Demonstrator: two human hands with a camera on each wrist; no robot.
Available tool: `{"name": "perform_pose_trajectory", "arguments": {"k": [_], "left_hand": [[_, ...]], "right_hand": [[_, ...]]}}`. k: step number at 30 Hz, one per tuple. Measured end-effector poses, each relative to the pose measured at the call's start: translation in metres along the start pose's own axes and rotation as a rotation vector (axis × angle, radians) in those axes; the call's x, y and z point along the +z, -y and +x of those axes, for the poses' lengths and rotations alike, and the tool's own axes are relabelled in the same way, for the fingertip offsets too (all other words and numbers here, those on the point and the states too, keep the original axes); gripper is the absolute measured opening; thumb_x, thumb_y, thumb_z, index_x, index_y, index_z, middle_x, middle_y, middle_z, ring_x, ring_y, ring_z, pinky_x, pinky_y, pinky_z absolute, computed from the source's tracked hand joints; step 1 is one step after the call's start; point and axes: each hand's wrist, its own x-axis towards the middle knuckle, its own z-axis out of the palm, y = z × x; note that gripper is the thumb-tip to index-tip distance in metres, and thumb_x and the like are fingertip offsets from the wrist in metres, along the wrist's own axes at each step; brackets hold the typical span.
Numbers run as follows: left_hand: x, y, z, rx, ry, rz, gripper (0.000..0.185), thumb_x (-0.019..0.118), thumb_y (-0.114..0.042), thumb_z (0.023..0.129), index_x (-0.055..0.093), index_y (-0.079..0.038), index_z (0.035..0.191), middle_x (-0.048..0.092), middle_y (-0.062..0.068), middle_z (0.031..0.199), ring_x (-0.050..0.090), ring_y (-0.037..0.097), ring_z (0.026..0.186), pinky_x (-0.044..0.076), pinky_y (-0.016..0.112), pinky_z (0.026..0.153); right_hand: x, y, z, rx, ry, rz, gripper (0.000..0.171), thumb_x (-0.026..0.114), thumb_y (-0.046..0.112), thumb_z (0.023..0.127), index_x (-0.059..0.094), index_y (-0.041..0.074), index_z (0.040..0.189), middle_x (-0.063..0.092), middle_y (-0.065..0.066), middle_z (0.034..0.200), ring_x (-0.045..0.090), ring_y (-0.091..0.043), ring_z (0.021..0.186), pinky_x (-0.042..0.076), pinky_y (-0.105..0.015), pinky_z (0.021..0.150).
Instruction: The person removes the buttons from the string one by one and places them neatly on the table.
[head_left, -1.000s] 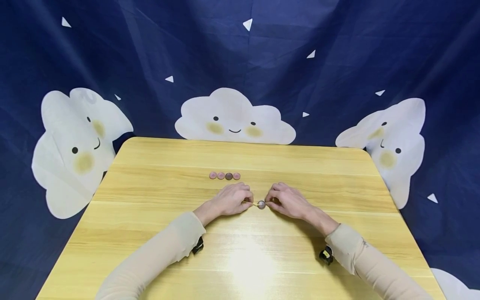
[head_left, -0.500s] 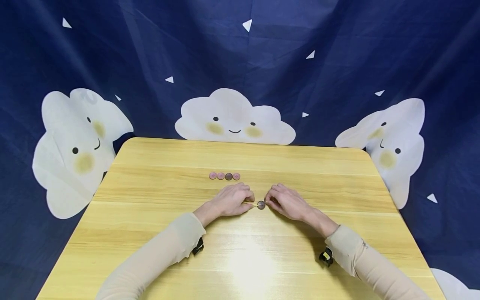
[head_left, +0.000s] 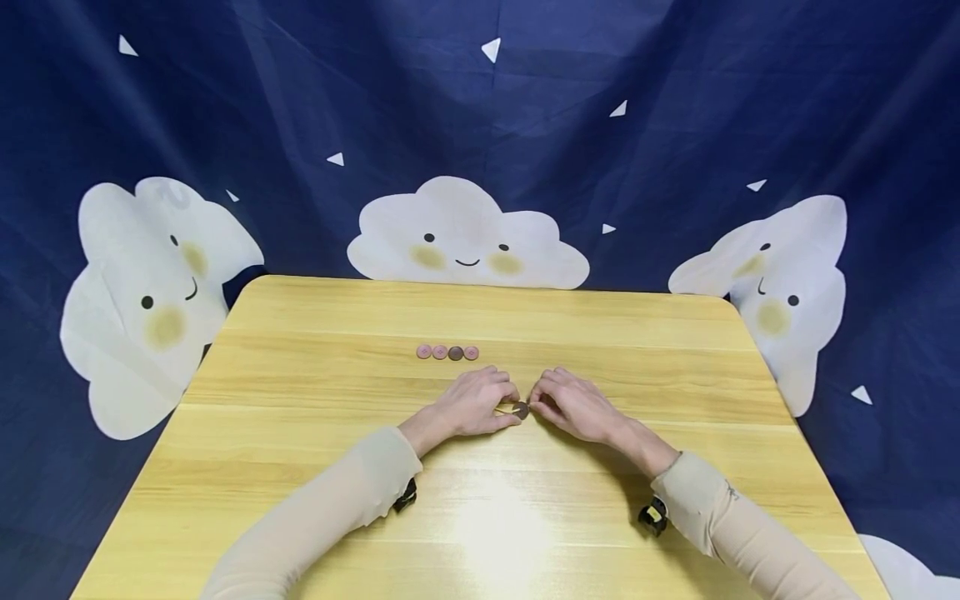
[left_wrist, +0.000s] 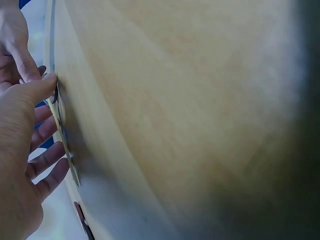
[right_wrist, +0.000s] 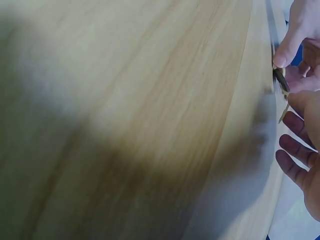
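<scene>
A dark round button (head_left: 521, 410) with a pale yellow cord (head_left: 506, 409) through it is held between my two hands near the middle of the table. With thumb and fingers, my left hand (head_left: 476, 402) pinches the button's left side. In the left wrist view the cord (left_wrist: 65, 140) trails along this hand's spread fingers. My right hand (head_left: 576, 403) pinches at the button's right edge, where the cord comes through. A short cord end (right_wrist: 284, 114) sticks out below the right thumb in the right wrist view, and the button (right_wrist: 280, 79) stands on edge.
Beyond my left hand, pink buttons (head_left: 424, 352) and one dark brown button (head_left: 456, 353) lie in a row on the wooden table (head_left: 337, 333). A dark blue curtain (head_left: 480, 108) with white clouds hangs behind the table's far edge.
My left hand has slid right along the cord up to the button, its thumb and fingers now around the button's edge. The right hand has stayed nearly still.
</scene>
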Motion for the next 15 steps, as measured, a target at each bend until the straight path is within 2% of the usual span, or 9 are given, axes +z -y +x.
{"name": "perform_pose_trajectory", "arguments": {"k": [10, 15], "left_hand": [[0.0036, 0.0011, 0.0014, 0.031, -0.049, 0.062, 0.029, 0.076, -0.050, 0.093, 0.079, -0.024, 0.105, 0.070, -0.009, 0.096, 0.055, 0.009, 0.083, 0.046, 0.022, 0.072], [0.0043, -0.0001, 0.0018, 0.020, -0.058, 0.070, 0.027, 0.075, -0.049, 0.093, 0.080, -0.024, 0.103, 0.072, -0.008, 0.096, 0.056, 0.010, 0.082, 0.045, 0.022, 0.069]], "right_hand": [[-0.0003, 0.0011, 0.0002, -0.012, -0.016, 0.017, 0.007, 0.067, 0.023, 0.103, 0.073, 0.018, 0.102, 0.068, 0.007, 0.096, 0.057, -0.011, 0.089, 0.048, -0.023, 0.072], [-0.0006, 0.0014, 0.0000, -0.008, -0.011, 0.022, 0.008, 0.067, 0.023, 0.103, 0.073, 0.017, 0.103, 0.068, 0.007, 0.097, 0.057, -0.011, 0.090, 0.048, -0.023, 0.072]]}}
